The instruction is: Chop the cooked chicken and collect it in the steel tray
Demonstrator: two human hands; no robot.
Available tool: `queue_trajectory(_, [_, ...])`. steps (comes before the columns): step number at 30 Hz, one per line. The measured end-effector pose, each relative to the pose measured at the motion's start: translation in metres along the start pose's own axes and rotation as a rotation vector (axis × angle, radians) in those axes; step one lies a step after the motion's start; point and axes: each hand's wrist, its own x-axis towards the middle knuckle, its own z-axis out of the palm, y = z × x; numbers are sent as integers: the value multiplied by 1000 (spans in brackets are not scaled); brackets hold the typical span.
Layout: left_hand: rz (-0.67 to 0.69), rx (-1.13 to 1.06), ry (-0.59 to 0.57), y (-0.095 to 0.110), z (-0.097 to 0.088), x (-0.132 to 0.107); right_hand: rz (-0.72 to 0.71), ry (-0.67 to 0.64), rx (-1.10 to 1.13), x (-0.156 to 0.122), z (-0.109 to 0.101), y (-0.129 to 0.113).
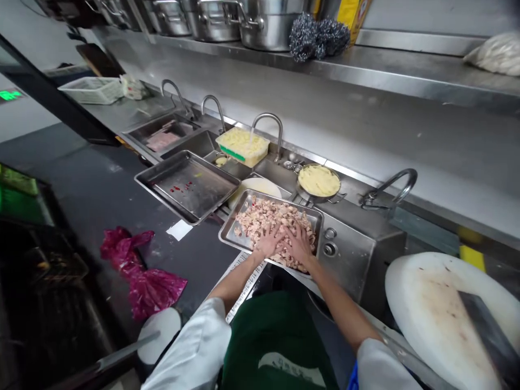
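Small pieces of pale pinkish chopped meat [264, 214] fill most of a metal tray [228, 232] that rests over the sink edge in front of me. My left hand [268, 242] lies palm down on the meat near the tray's close side, fingers spread. Beside it, my right hand [299, 244] also presses on the meat with its fingers apart. Neither hand is closed around anything, though some fingertips are partly sunk among the pieces. The tray's left end shows bare metal.
A second metal tray [190, 184] with a few red bits sits to the left. Behind stand a tub of pale yellow slices [244, 145] under a faucet and a pot of pale slices [319, 180]. A cleaver [487, 330] lies on a round cutting board [422, 287] at right.
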Motion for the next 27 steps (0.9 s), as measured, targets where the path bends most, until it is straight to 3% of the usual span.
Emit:
queue_trajectory(3, [-83,31,-9,-25,1,16,6,-36,3,24,3,0])
queue_trajectory(8, [-260,61,-22,-67,-13,41,83,-82,38,78,8,3])
queue_trajectory(13, [-487,18,-7,-120,-32,56,128,-148,58,130,7,32])
queue_trajectory(16, [-639,-84,-3,-145,-43,58,234,-150,91,139,3,57])
queue_trajectory(19, [-716,-70,62,-145,-47,53,315,-43,109,119,-2,64])
queue_trajectory(21, [-564,-28,67,-132,-44,45,256,17,128,91,-4,52])
queue_trajectory(24, [-1,-67,-184,-108,-34,32,17,-119,214,50,-4,17])
queue_trajectory(25, [173,-83,-281,-104,-30,28,0,-153,221,40,-3,6])
queue_trajectory(27, [351,-77,-379,-104,-23,27,74,-149,193,31,-1,-8])
